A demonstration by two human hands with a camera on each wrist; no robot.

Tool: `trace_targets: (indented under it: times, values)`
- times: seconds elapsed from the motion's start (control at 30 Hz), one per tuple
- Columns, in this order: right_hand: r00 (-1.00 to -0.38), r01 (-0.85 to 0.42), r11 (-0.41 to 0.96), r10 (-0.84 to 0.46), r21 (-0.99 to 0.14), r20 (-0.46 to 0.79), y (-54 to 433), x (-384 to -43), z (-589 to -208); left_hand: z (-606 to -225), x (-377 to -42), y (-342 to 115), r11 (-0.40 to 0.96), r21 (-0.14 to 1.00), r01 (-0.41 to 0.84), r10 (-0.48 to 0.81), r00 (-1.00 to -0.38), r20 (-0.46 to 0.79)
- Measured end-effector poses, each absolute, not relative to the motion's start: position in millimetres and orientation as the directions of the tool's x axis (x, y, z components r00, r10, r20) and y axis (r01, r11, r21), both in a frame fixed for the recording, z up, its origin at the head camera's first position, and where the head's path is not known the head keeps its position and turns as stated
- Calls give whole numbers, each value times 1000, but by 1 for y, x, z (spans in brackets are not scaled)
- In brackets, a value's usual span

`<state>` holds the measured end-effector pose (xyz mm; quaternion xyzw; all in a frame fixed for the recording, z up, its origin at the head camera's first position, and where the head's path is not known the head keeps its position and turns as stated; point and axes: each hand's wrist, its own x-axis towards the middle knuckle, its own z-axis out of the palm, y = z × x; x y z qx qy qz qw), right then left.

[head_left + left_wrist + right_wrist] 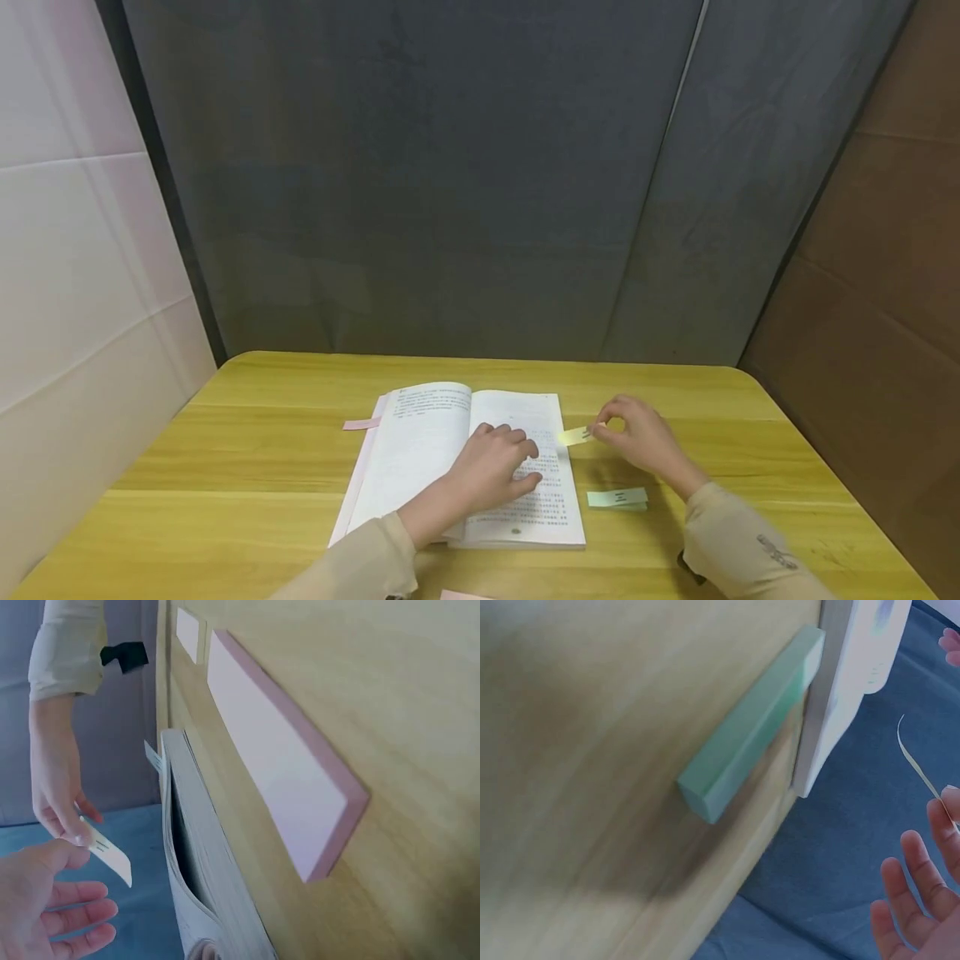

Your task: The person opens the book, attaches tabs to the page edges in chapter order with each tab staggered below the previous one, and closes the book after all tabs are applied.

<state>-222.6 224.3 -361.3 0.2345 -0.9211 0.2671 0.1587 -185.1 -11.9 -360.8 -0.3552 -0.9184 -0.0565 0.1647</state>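
An open book [517,408] with printed pages lies on the wooden table. Above its right page my left hand [491,467] hovers with relaxed, slightly bent fingers and holds nothing; whether it touches the paper I cannot tell. My right hand [637,433], just right of the book, pinches a pale yellow sticky note [574,436] between thumb and forefinger. In the right wrist view the sticky note [913,761] is thin and curved at its free end. The left wrist view shows my left hand [52,907] near that sticky note [112,859].
A green sticky note pad [617,498] lies right of the book, below my right hand. A thick pink pad [277,750] lies at the near side of the table. One pink tab [362,424] sticks out of the book's left edge. Grey curtain [420,183] hangs behind the table.
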Motion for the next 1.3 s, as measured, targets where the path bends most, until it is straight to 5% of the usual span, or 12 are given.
trace_targets:
  times: [0.9, 1.3]
  values:
    - [-898, -434, 758, -322, -487, 298, 218, -231, -383, -373, -201, 0, 776, -22, 630, 610, -741, 282]
    - [-914, -401, 773, -302, -491, 271, 219, -233, -389, -385, -207, 15, 742, -102, 663, 668, -717, 200]
